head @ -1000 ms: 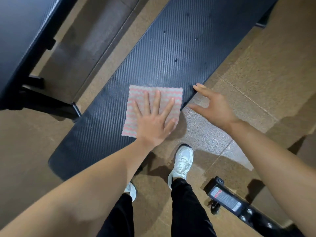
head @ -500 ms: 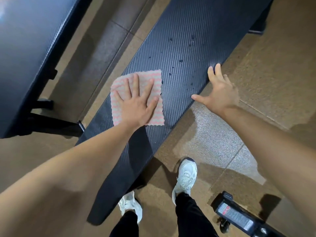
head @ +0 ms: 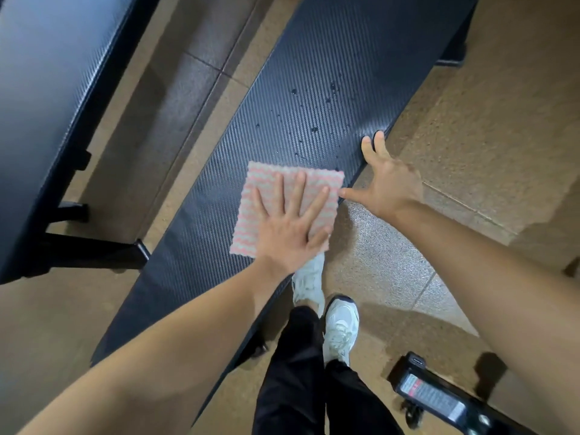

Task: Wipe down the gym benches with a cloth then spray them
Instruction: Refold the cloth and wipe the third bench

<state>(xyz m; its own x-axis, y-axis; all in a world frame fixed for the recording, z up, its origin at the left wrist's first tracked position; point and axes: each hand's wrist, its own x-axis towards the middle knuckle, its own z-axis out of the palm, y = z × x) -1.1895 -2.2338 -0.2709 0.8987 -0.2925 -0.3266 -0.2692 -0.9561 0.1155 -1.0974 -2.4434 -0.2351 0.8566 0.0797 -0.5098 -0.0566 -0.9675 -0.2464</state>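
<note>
Head view: left hand (head: 288, 237), splayed flat, presses pink-and-grey striped square cloth (head: 266, 189).
Right hand (head: 390, 183), spread and empty, touches right edge of black textured bench (head: 314, 73) running lower-left to upper-right.

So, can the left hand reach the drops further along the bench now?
Probably yes: the left hand presses the cloth flat, the drops lie just ahead on the same bench, nothing between; the right hand touches only its edge.

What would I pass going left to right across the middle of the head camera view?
Neighbouring dark bench → pink cloth → right hand
</note>
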